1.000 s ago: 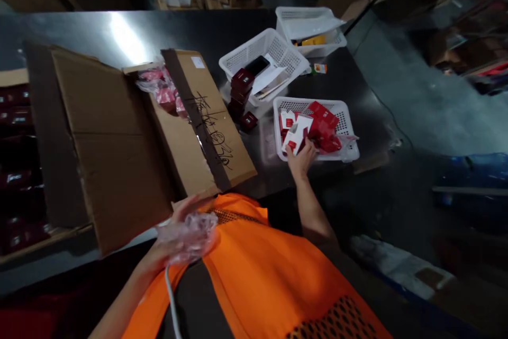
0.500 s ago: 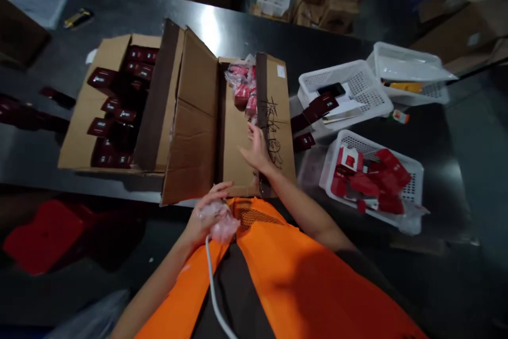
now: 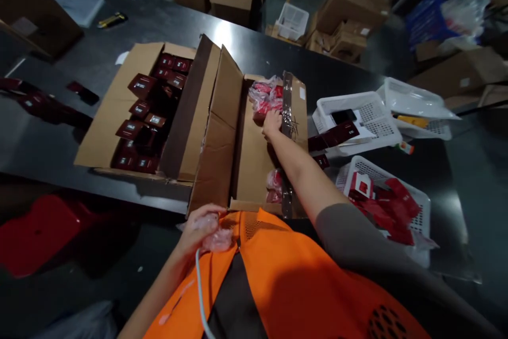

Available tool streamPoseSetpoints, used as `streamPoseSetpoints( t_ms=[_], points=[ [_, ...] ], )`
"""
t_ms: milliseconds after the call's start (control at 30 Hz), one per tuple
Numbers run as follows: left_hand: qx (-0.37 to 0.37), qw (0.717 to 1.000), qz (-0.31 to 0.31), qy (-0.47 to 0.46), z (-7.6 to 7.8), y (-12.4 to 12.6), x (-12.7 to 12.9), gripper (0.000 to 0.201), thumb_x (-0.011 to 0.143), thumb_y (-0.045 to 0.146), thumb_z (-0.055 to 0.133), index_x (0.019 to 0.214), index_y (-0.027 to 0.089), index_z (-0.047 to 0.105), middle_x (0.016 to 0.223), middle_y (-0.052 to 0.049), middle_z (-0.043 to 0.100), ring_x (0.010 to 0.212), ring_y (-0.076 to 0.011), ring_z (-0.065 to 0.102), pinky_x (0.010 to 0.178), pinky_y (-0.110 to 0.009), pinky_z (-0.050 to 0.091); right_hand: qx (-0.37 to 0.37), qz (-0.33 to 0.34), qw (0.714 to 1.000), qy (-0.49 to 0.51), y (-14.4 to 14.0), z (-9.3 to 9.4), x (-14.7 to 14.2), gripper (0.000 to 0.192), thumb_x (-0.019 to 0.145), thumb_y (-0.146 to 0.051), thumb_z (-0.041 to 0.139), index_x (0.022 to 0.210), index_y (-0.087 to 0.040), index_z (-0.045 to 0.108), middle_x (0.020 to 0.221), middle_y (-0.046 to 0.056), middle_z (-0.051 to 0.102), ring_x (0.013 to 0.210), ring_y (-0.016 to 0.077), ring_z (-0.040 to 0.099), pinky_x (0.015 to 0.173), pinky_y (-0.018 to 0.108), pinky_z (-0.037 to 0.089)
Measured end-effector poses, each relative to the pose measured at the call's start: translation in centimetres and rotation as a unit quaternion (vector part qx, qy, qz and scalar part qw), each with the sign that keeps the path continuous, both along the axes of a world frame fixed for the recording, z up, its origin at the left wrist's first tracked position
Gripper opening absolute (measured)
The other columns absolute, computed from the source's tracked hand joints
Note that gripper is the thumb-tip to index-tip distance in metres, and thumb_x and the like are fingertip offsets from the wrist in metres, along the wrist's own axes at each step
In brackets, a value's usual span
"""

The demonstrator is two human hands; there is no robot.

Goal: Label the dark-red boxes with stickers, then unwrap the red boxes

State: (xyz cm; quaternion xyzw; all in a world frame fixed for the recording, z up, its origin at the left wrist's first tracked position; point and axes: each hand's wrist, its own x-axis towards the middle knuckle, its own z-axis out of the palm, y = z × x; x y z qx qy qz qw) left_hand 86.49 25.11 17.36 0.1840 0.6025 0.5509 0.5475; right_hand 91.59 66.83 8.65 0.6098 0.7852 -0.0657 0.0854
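My right hand [image 3: 272, 122] reaches into the open cardboard box [image 3: 254, 170] and touches the pile of red packets in clear plastic [image 3: 265, 97] at its far end; its grip is hidden from here. Near my orange vest, my left hand [image 3: 200, 228] is closed on a crumpled clear plastic wrapper [image 3: 217, 240]. More wrapped red packets [image 3: 274, 186] lie at the near end of the same box.
A second cardboard box [image 3: 103, 127] on the left holds several dark red small boxes [image 3: 143, 117]. White baskets [image 3: 424, 207] [image 3: 377, 122] stand to the right, the near one with red and white cartons. A red stool [image 3: 43, 228] is below the table edge. Cardboard boxes crowd the floor behind.
My right hand left the white basket, crossed to the cardboard box and reached to the wrapped packets at its far end. My view swung left, showing the second box.
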Motion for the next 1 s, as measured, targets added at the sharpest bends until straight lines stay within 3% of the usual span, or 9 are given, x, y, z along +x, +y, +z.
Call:
streamPoseSetpoints(
  t_ms=[200, 300, 400, 467, 567, 633, 767, 900, 1000],
  points=[
    [0.003, 0.996, -0.078, 0.053, 0.7, 3.5, 0.5, 0.036, 0.066, 0.046, 0.083, 0.09, 0.019, 0.081, 0.076, -0.005, 0.072, 0.066, -0.018, 0.062, 0.062, -0.027, 0.047, -0.041, 0.044, 0.998, 0.023, -2.4, 1.3, 1.1, 0.047, 0.09, -0.033, 0.073, 0.127, -0.008, 0.061, 0.13, 0.019, 0.063, 0.119, 0.0292, 0.062, 0.103, 0.048, 0.05],
    [-0.013, 0.979, -0.081, 0.188, 0.4, 4.3, 1.3, 0.029, 0.072, 0.042, 0.077, 0.091, 0.02, 0.079, 0.081, -0.005, 0.074, 0.074, -0.0204, 0.066, 0.071, -0.031, 0.051, -0.072, 0.123, 0.987, 0.078, -5.1, 2.8, 2.1, 0.057, 0.066, -0.025, 0.09, 0.113, -0.002, 0.066, 0.12, 0.026, 0.066, 0.115, 0.0362, 0.064, 0.1, 0.046, 0.049],
    [-0.017, 0.947, -0.063, 0.315, 0.5, 4.5, 1.5, 0.03, 0.077, 0.041, 0.073, 0.099, 0.022, 0.077, 0.095, -0.007, 0.076, 0.087, -0.024, 0.07, 0.083, -0.037, 0.055, -0.111, 0.212, 0.955, 0.173, -8.4, 4.9, 4.6, 0.058, 0.059, -0.028, 0.092, 0.108, -0.009, 0.068, 0.117, 0.02, 0.069, 0.111, 0.035, 0.066, 0.096, 0.043, 0.051],
    [-0.016, 0.928, -0.035, 0.372, 0.9, 4.7, 1.4, 0.043, 0.077, 0.044, 0.074, 0.113, 0.02, 0.073, 0.106, -0.009, 0.075, 0.096, -0.0261, 0.07, 0.088, -0.04, 0.056, -0.142, 0.25, 0.923, 0.256, -10.9, 6.3, 7.1, 0.06, 0.061, -0.033, 0.09, 0.113, -0.014, 0.067, 0.117, 0.014, 0.07, 0.11, 0.0307, 0.066, 0.097, 0.04, 0.052],
    [0.001, 0.904, -0.021, 0.427, 2.0, 5.5, 1.4, 0.085, 0.065, 0.051, 0.085, 0.138, 0.016, 0.057, 0.132, -0.016, 0.066, 0.116, -0.0319, 0.065, 0.101, -0.047, 0.052, -0.207, 0.264, 0.863, 0.378, -14.6, 7.7, 10.9, 0.082, 0.053, -0.04, 0.094, 0.123, -0.017, 0.061, 0.117, 0.009, 0.07, 0.107, 0.0263, 0.068, 0.094, 0.037, 0.055],
    [0.023, 0.911, -0.052, 0.407, 2.5, 6.3, 1.9, 0.101, 0.057, 0.052, 0.09, 0.143, 0.018, 0.05, 0.14, -0.016, 0.062, 0.123, -0.0341, 0.063, 0.105, -0.049, 0.05, -0.288, 0.238, 0.797, 0.475, -16.9, 8.1, 13.1, 0.092, 0.047, -0.044, 0.096, 0.126, -0.018, 0.058, 0.118, 0.009, 0.071, 0.105, 0.0252, 0.07, 0.093, 0.036, 0.057],
    [0.047, 0.955, -0.071, 0.283, 1.9, 7.6, 4.1, 0.084, 0.053, 0.044, 0.091, 0.126, 0.019, 0.059, 0.119, -0.011, 0.073, 0.109, -0.0319, 0.069, 0.097, -0.046, 0.055, -0.41, 0.091, 0.635, 0.649, -20.4, 8.0, 16.3, 0.098, 0.04, -0.038, 0.1, 0.126, -0.023, 0.055, 0.126, 0.009, 0.067, 0.115, 0.0254, 0.067, 0.1, 0.036, 0.056],
    [0.037, 0.995, 0.039, 0.082, 1.0, 7.6, 6.5, 0.082, 0.043, 0.031, 0.095, 0.117, 0.02, 0.063, 0.112, -0.006, 0.075, 0.104, -0.027, 0.071, 0.092, -0.036, 0.058, -0.398, 0.005, 0.572, 0.718, -22.5, 7.6, 18.2, 0.101, 0.04, -0.03, 0.1, 0.13, -0.026, 0.052, 0.137, 0.01, 0.062, 0.122, 0.0245, 0.064, 0.101, 0.036, 0.057],
    [-0.02, 0.997, 0.039, -0.07, 1.2, 6.6, 7.7, 0.06, 0.049, 0.043, 0.092, 0.098, 0.019, 0.069, 0.093, -0.004, 0.077, 0.079, -0.0233, 0.074, 0.073, -0.032, 0.061, -0.377, 0.011, 0.562, 0.736, -23.4, 7.9, 18.8, 0.087, 0.047, -0.031, 0.098, 0.125, -0.026, 0.058, 0.135, 0.011, 0.062, 0.12, 0.0255, 0.066, 0.095, 0.036, 0.06]
  ],
)
